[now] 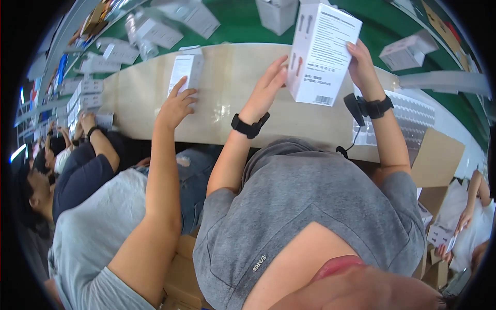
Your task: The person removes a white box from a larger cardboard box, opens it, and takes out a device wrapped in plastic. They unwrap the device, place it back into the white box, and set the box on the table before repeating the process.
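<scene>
A tall white carton (pixel 325 57) with printed text, a barcode and small product pictures on its narrow side is held up over the tan tabletop. My right hand (pixel 363 67) grips its right edge, the thumb on the printed face and the other fingers partly hidden behind. At the carton's left side is my left hand (pixel 264 92), its fingers stretched out and the tips close to the narrow face; whether they touch it I cannot tell. Both my wrists wear black bands. The carton's top end is cut off by the picture's upper edge.
On my left, a co-worker's hand (pixel 178 103) touches a smaller-looking white box (pixel 186 70) on the table. A green conveyor belt (pixel 237 26) beyond carries several white boxes. A patterned white sheet (pixel 411 116) lies at right, above an open cardboard box (pixel 439 157). Other people work at both sides.
</scene>
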`<action>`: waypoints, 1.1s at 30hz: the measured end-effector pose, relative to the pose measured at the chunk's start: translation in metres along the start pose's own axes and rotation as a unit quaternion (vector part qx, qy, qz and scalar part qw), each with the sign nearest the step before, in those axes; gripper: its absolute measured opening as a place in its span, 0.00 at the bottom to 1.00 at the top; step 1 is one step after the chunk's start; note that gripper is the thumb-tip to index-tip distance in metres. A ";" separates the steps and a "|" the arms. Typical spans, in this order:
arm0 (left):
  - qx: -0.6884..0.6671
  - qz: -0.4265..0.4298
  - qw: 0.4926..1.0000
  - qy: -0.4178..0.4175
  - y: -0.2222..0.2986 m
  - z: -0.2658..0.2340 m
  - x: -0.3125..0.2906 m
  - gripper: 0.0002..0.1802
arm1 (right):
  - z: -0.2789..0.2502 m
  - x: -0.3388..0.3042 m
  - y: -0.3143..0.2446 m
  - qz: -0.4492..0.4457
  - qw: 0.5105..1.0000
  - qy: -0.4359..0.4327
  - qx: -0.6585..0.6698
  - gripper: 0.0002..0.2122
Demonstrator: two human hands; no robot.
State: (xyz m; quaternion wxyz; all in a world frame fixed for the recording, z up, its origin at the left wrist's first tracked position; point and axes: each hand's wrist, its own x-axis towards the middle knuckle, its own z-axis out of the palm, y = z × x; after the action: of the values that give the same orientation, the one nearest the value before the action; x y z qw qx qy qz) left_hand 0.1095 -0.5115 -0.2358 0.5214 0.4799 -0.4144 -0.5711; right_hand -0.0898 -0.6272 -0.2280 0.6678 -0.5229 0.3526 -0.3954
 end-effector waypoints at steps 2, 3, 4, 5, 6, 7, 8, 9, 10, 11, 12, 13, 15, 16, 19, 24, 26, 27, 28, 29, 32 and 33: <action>-0.018 0.007 0.999 -0.028 -0.009 0.007 -0.001 0.26 | 0.008 0.001 -0.010 -0.029 1.000 0.005 0.005 0.24; -0.035 0.012 0.998 -0.045 -0.014 0.010 -0.002 0.26 | 0.006 -0.001 -0.013 -0.030 0.999 0.011 0.003 0.24; -0.050 0.017 0.997 -0.061 -0.016 0.011 -0.001 0.26 | 0.006 -0.003 -0.014 -0.026 1.000 0.009 -0.004 0.24; -0.050 0.016 0.997 -0.063 -0.016 0.012 0.000 0.26 | 0.005 -0.004 -0.014 -0.020 1.000 0.006 -0.010 0.25; -0.033 0.013 0.998 -0.054 -0.016 0.012 0.002 0.26 | 0.004 -0.005 -0.014 -0.014 1.000 0.001 -0.016 0.25; -0.016 0.009 0.999 -0.043 -0.016 0.012 0.002 0.26 | 0.003 -0.005 -0.012 -0.012 1.000 0.002 -0.015 0.25; 0.000 0.005 0.999 -0.032 -0.017 0.012 0.002 0.26 | 0.002 -0.005 -0.010 0.001 1.000 -0.002 -0.022 0.25; 0.000 0.002 1.000 -0.031 -0.017 0.009 0.003 0.26 | 0.002 -0.005 -0.007 0.014 0.999 -0.006 -0.030 0.25; 0.017 0.002 1.000 -0.023 -0.018 0.004 0.006 0.26 | 0.002 -0.004 -0.005 0.027 0.999 -0.011 -0.037 0.25; 0.033 0.002 0.999 -0.015 -0.018 -0.001 0.009 0.26 | 0.003 -0.004 -0.001 0.030 0.999 -0.012 -0.036 0.25; 0.049 0.002 0.999 -0.006 -0.019 -0.004 0.010 0.26 | 0.004 -0.003 0.003 0.028 0.999 -0.016 -0.039 0.27; 0.049 0.001 0.999 -0.003 -0.020 -0.004 0.011 0.26 | 0.006 -0.002 0.008 0.026 0.999 -0.021 -0.042 0.28; 0.055 0.057 0.996 0.047 -0.019 -0.005 0.012 0.26 | 0.013 -0.002 0.020 0.024 0.998 -0.029 -0.045 0.29; 0.057 0.085 0.992 0.070 -0.018 -0.005 0.013 0.25 | 0.018 -0.005 0.027 -0.019 0.996 -0.044 -0.072 0.30; 0.041 0.072 0.995 0.058 -0.012 -0.002 0.011 0.23 | 0.025 -0.019 0.052 -0.110 0.983 -0.064 -0.131 0.33; 0.112 -0.024 0.990 0.088 -0.032 -0.003 0.002 0.19 | 0.013 -0.047 0.079 -0.181 0.890 -0.109 -0.403 0.33; 0.151 -0.034 0.984 0.092 -0.038 -0.005 -0.004 0.18 | 0.007 -0.053 0.067 -0.183 0.869 -0.108 -0.448 0.31; 0.152 -0.031 0.985 0.076 -0.035 -0.004 -0.004 0.18 | 0.009 -0.056 0.053 -0.199 0.872 -0.086 -0.439 0.29; 0.141 -0.044 0.984 0.097 -0.031 0.001 -0.004 0.18 | 0.011 -0.061 0.037 -0.214 0.875 -0.066 -0.429 0.27; 0.133 -0.057 0.982 0.120 -0.024 0.004 -0.004 0.18 | 0.015 -0.065 0.026 -0.230 0.878 -0.046 -0.417 0.24; 0.120 -0.055 0.983 0.125 -0.033 0.002 0.003 0.19 | 0.039 -0.071 0.011 -0.311 0.822 -0.096 -0.467 0.19; 0.110 -0.043 0.986 0.114 -0.044 -0.003 0.005 0.19 | 0.046 -0.071 0.010 -0.351 0.788 -0.128 -0.489 0.16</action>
State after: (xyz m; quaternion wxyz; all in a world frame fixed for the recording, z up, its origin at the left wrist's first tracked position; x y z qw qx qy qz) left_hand 0.1040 -0.5110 -0.2795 0.4840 0.6135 -0.3921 -0.4854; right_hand -0.0789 -0.5431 -0.2242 0.1771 -0.9131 0.2021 -0.3068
